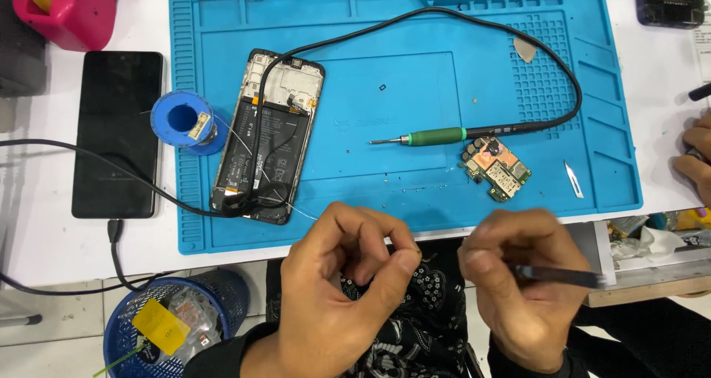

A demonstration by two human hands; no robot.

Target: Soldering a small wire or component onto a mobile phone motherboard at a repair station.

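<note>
My left hand [348,274] is at the table's near edge, thumb and fingers pinched on something tiny that I cannot make out. My right hand [522,282] is beside it, blurred, gripping dark metal tweezers [563,276] that point right. On the blue work mat [415,74] lies an opened phone [268,134] with its battery showing. A soldering iron [437,136] with a green grip lies mid-mat, its black cable looping back over the phone. A small circuit board [498,168] rests just right of the iron.
A blue solder spool [182,120] and a black phone [118,132] with a cable sit left of the mat. A blade [572,179] and a pick [524,48] lie on the mat's right. Another person's hand [695,156] is at the right edge. A blue bin [174,322] stands below.
</note>
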